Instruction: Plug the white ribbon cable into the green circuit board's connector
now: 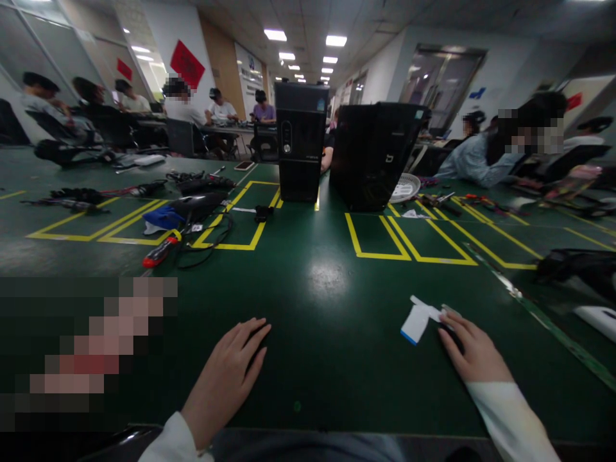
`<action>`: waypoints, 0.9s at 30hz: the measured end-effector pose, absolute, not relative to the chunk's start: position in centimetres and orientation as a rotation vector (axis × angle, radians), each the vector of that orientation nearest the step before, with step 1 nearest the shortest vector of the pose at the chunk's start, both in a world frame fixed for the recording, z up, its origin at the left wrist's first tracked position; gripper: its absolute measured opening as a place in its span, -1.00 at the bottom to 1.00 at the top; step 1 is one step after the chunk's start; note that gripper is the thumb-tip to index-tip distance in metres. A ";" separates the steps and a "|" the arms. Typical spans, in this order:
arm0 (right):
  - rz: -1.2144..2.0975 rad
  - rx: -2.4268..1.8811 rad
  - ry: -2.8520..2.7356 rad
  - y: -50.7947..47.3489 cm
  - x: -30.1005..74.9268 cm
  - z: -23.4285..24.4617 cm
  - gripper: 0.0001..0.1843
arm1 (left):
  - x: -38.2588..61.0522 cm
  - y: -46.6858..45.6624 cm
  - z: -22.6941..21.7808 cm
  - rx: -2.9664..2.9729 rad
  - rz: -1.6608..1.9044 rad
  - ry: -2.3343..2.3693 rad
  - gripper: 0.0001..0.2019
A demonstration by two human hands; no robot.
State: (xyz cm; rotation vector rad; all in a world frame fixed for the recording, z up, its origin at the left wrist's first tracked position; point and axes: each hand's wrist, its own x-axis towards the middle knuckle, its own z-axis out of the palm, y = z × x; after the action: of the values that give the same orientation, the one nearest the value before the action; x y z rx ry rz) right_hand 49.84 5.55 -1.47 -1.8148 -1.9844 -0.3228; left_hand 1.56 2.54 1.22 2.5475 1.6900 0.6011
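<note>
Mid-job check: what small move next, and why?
Probably bring the left hand across to steady the white strip by its blue-edged end: the right hand is at its other end, while the left appears to rest on the green table, apart from it.

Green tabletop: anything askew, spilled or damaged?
No spill visible. On the left, the blue item and red-handled tool overlap a yellow tape outline instead of sitting within it. The right-side seam has a pale, irregular patch, possibly wear. The white strip by the right hand looks bent; damage unclear.
</note>
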 end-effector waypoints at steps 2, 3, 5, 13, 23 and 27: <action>-0.277 -1.703 -2.053 5.6 46.2 -1.1 -0.52 | 1.5 2.6 1.3 2.540 0.605 1.690 -0.63; -0.243 -1.649 -2.085 5.5 44.4 -0.9 -0.54 | 1.5 2.6 1.3 2.534 0.605 1.694 -0.63; -0.183 -1.546 -2.157 5.3 40.9 -0.7 -0.57 | 1.5 2.5 1.4 2.520 0.605 1.708 -0.63; 0.013 -1.389 -2.406 3.7 28.9 0.3 -0.52 | 1.5 2.6 1.4 2.507 0.659 1.702 -0.65; 0.350 -1.236 -2.499 2.6 22.3 2.1 -0.44 | 1.4 2.3 2.3 2.681 0.651 1.381 -0.63; 0.402 -1.222 -2.487 2.7 22.3 2.0 -0.43 | 1.7 2.3 2.5 2.685 0.608 1.339 -0.63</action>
State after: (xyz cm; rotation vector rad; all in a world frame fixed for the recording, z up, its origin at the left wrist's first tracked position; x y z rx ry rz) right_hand 22.27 2.72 2.05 -1.2216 -2.4873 0.4016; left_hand 1.68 2.27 2.48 2.6850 1.3392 0.6082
